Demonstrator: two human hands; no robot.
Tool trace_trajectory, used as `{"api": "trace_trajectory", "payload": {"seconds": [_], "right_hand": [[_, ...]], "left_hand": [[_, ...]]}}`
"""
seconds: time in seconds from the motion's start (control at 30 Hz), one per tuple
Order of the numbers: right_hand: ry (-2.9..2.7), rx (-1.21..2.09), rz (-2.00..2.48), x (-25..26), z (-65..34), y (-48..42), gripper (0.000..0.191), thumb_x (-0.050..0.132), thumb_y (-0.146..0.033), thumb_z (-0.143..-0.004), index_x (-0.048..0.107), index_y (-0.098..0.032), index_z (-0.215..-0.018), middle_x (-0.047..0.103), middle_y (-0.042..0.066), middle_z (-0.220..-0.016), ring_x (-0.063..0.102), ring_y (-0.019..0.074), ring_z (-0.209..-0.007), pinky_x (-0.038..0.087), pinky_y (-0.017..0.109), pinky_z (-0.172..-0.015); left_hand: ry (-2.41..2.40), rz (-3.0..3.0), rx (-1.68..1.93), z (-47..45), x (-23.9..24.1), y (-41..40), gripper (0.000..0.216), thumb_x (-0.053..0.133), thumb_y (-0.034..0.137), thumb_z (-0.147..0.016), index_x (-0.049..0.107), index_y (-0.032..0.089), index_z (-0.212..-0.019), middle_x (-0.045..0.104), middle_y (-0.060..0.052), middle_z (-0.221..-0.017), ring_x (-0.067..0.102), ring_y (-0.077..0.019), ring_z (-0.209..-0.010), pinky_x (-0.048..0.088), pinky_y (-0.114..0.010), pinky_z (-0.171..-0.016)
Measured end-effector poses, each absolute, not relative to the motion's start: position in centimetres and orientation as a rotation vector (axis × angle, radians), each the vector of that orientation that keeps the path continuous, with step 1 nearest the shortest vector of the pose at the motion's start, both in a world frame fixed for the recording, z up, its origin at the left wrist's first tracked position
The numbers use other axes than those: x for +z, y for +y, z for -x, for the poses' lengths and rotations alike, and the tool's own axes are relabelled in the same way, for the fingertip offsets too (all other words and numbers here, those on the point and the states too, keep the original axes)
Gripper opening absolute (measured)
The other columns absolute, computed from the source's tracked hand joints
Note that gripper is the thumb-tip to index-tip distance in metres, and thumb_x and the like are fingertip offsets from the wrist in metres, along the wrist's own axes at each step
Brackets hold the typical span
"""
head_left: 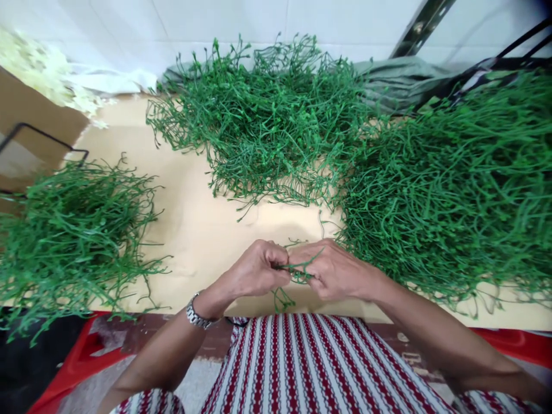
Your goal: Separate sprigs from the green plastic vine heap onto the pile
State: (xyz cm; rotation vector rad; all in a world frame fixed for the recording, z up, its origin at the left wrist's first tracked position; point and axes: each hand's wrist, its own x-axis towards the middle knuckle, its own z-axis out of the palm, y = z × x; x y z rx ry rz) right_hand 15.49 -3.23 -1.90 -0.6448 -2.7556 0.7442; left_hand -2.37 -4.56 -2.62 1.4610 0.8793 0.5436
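Observation:
My left hand (pixel 261 267) and my right hand (pixel 330 270) meet above the front part of the table. Between them run thin green artificial stems (pixel 304 267) with small tips. The left fingers are closed around one end of the stems. My right fingers are curled and pinched on the same stems, close against the left hand. A few sprigs stick out below and above the hands. Parts of the stems are hidden inside the fingers.
Piles of green stems lie at the back (pixel 276 109), on the right (pixel 452 190) and on the left (pixel 77 230) of the beige tabletop (pixel 185 195). Cream flowers (pixel 38 69) and a cardboard box (pixel 34 115) with a black wire frame (pixel 47 135) stand at the far left.

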Motion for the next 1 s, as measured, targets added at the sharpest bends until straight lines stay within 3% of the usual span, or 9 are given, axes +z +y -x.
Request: {"api": "trace_trajectory", "payload": {"seconds": [0.33,0.5,0.63,0.77,0.9,1.0], "right_hand": [[-2.886,0.623,0.788,-2.4,-15.1,-3.1,0.017,0.044,-0.004,-0.059,0.052,-0.016,-0.067,0.052,0.001,-0.061,0.041,0.0114,-0.054,0.022,0.025,-0.048],[-2.688,0.624,1.082,-2.5,-16.5,-1.9,0.018,0.043,-0.002,-0.065,0.05,-0.015,-0.074,0.053,0.003,-0.068,0.044,0.013,-0.061,0.028,0.025,-0.053],[-2.28,0.994,1.019,-2.0,-16.4,-1.6,0.011,0.04,-0.009,-0.078,0.048,-0.015,-0.083,0.054,0.006,-0.081,0.048,0.0142,-0.074,0.037,0.026,-0.064],[-1.852,1.473,1.144,-2.9,-15.1,-2.6,0.011,0.037,-0.021,-0.087,0.047,-0.017,-0.084,0.045,-0.004,-0.062,0.038,0.008,-0.051,0.032,0.02,-0.05],[-1.65,1.646,1.102,-4.3,-14.2,-3.5,0.023,0.044,-0.036,-0.086,0.053,-0.015,-0.091,0.042,-0.004,-0.065,0.035,0.0073,-0.053,0.029,0.02,-0.049],[-1.565,1.722,1.001,-4.6,-14.1,-3.7,0.029,0.05,-0.042,-0.083,0.054,-0.013,-0.083,0.04,-0.004,-0.063,0.034,0.007,-0.054,0.029,0.019,-0.049]], "left_hand": [[1.086,-1.307,0.605,2.4,-2.3,-4.8,0.029,0.048,0.007,-0.051,0.023,0.017,-0.041,0.02,0.007,-0.045,0.018,-0.0047,-0.046,0.014,-0.023,-0.044],[1.103,-1.375,0.583,3.5,-1.1,-3.6,0.014,0.058,0.014,-0.063,0.053,0.012,-0.05,0.042,0.003,-0.05,0.035,-0.0067,-0.048,0.027,-0.021,-0.047],[1.056,-1.303,0.672,3.6,-2.1,-3.1,0.011,0.066,0.02,-0.065,0.064,0.012,-0.058,0.05,0.001,-0.056,0.043,-0.0087,-0.053,0.034,-0.022,-0.052],[1.081,-1.302,0.889,3.1,-3.5,-3.7,0.004,0.068,0.019,-0.068,0.067,0.015,-0.066,0.054,0.0,-0.063,0.047,-0.0099,-0.059,0.037,-0.022,-0.056],[1.096,-1.328,1.066,2.4,-4.3,-4.5,0.005,0.068,0.017,-0.069,0.07,0.018,-0.074,0.054,0.0,-0.065,0.048,-0.0111,-0.064,0.038,-0.023,-0.059],[1.116,-1.334,1.137,2.0,-4.6,-4.9,0.012,0.068,0.015,-0.07,0.071,0.02,-0.08,0.056,-0.001,-0.068,0.05,-0.0118,-0.066,0.039,-0.023,-0.06]]}}
